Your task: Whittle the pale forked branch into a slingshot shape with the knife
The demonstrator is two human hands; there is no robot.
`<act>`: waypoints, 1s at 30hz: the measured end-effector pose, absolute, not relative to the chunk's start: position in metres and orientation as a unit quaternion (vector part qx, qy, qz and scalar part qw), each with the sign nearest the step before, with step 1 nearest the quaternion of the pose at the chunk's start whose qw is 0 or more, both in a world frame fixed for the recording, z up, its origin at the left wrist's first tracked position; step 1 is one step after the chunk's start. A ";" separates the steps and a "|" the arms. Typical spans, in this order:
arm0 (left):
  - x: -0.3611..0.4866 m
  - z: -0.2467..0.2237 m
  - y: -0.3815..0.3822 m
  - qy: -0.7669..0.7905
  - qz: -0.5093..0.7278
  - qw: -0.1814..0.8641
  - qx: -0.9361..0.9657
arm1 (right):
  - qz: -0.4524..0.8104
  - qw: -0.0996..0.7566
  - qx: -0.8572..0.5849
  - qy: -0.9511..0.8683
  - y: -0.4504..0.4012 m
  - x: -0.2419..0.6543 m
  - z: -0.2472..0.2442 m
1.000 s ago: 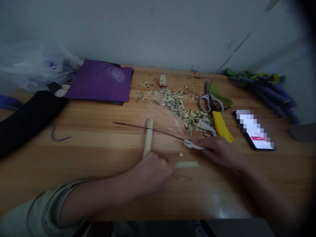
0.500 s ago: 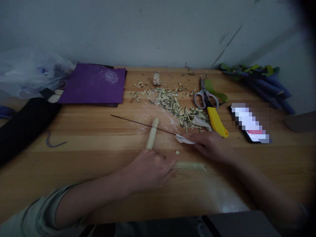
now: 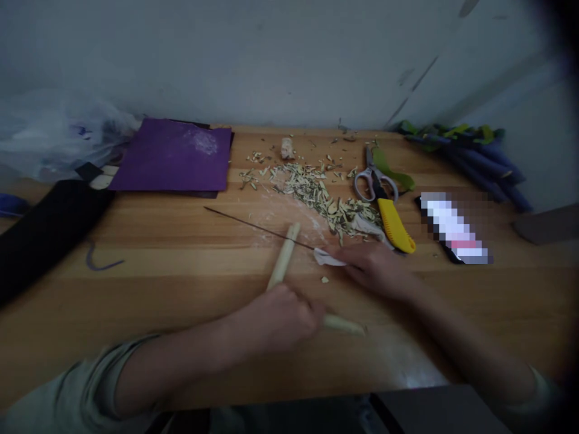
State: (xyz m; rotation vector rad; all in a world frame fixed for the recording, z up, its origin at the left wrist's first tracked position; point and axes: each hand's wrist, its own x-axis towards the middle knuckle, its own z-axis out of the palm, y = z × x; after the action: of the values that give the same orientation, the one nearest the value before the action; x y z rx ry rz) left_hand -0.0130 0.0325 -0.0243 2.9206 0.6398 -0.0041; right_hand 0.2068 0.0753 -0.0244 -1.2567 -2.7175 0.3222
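Observation:
A peeled, pale green forked stick [image 3: 284,259] is gripped at its middle by my left hand [image 3: 289,316], fingers wrapped round it. One arm points away from me; the other [image 3: 344,324] juts out to the right, and the join is hidden under my hand. In my right hand [image 3: 373,265] is a thin, dark, file-like rod [image 3: 248,224], its near end wrapped in white material [image 3: 328,258]. The rod slants to the left across the far arm, close to its tip. Whether it touches the wood I cannot tell.
Bark shavings [image 3: 316,193] lie beyond my hands, beside scissors [image 3: 375,181] and a yellow-handled cutter [image 3: 395,226]. A phone [image 3: 452,229] is to the right, near bundled purple sticks [image 3: 484,160]. Purple sheets [image 3: 174,157] and a plastic bag [image 3: 58,132] lie left.
My left hand has shifted slightly towards me and turned the forked stick, so its right arm now tilts down. My right hand and the rod have moved a little left.

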 end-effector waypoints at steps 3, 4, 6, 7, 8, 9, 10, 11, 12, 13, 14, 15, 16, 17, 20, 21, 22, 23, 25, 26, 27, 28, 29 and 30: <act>-0.010 -0.022 0.026 0.203 -0.001 0.094 0.975 | 0.124 0.063 -0.413 -0.900 0.074 0.201 -0.025; -0.011 -0.020 0.028 0.222 0.001 0.092 0.971 | 0.125 0.069 -0.413 -0.899 0.074 0.203 -0.025; -0.014 -0.017 0.035 0.269 0.008 0.084 0.959 | 0.124 0.081 -0.415 -0.898 0.075 0.210 -0.024; -0.015 -0.016 0.040 0.287 0.011 0.083 0.954 | 0.122 0.084 -0.418 -0.896 0.076 0.214 -0.023; -0.017 -0.015 0.045 0.301 0.012 0.083 0.950 | 0.120 0.085 -0.421 -0.895 0.077 0.219 -0.022; -0.018 -0.014 0.048 0.308 0.012 0.084 0.948 | 0.118 0.085 -0.422 -0.895 0.078 0.223 -0.021; -0.018 -0.014 0.050 0.308 0.012 0.085 0.947 | 0.117 0.084 -0.423 -0.894 0.079 0.226 -0.021; -0.018 -0.014 0.051 0.306 0.009 0.084 0.948 | 0.117 0.083 -0.422 -0.895 0.079 0.229 -0.020; -0.018 -0.016 0.050 0.304 0.006 0.081 0.949 | 0.119 0.084 -0.419 -0.896 0.079 0.232 -0.020; -0.018 -0.017 0.048 0.300 0.005 0.076 0.951 | 0.122 0.086 -0.415 -0.898 0.079 0.233 -0.020; -0.017 -0.019 0.045 0.292 0.005 0.070 0.954 | 0.124 0.089 -0.412 -0.898 0.079 0.233 -0.020; -0.017 -0.022 0.042 0.279 0.006 0.066 0.958 | 0.127 0.089 -0.409 -0.899 0.079 0.232 -0.021; -0.017 -0.024 0.038 0.264 0.011 0.063 0.962 | 0.131 0.087 -0.408 -0.900 0.078 0.230 -0.021; -0.016 -0.025 0.034 0.248 0.016 0.064 0.966 | 0.137 0.083 -0.405 -0.900 0.077 0.226 -0.022; -0.015 -0.027 0.026 0.216 0.017 0.084 0.973 | 0.150 0.073 -0.399 -0.902 0.074 0.215 -0.024; -0.014 -0.027 0.025 0.214 0.017 0.090 0.972 | 0.151 0.073 -0.399 -0.902 0.073 0.212 -0.024; -0.013 -0.026 0.024 0.213 0.021 0.096 0.972 | 0.151 0.075 -0.400 -0.901 0.073 0.210 -0.024; -0.011 -0.025 0.025 0.212 0.032 0.102 0.971 | 0.152 0.077 -0.400 -0.900 0.073 0.210 -0.024; -0.009 -0.022 0.030 0.214 0.065 0.112 0.968 | 0.159 0.085 -0.401 -0.898 0.073 0.211 -0.024; -0.009 -0.019 0.034 0.216 0.080 0.118 0.966 | 0.163 0.090 -0.401 -0.897 0.074 0.213 -0.025; -0.009 -0.015 0.040 0.223 0.091 0.128 0.962 | 0.166 0.094 -0.400 -0.896 0.074 0.214 -0.026; -0.012 -0.009 0.046 0.235 0.097 0.139 0.957 | 0.168 0.093 -0.400 -0.896 0.075 0.215 -0.026; -0.016 -0.002 0.053 0.252 0.107 0.150 0.950 | 0.169 0.093 -0.398 -0.897 0.075 0.216 -0.027; -0.023 0.007 0.061 0.281 0.126 0.164 0.937 | 0.168 0.092 -0.397 -0.898 0.076 0.216 -0.028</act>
State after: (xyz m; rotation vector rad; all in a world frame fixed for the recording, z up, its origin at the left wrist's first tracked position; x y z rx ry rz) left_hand -0.0230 0.0608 0.0071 2.6724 0.7999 0.3590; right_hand 0.2160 0.0759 -0.0279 -1.1776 -2.6664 0.4995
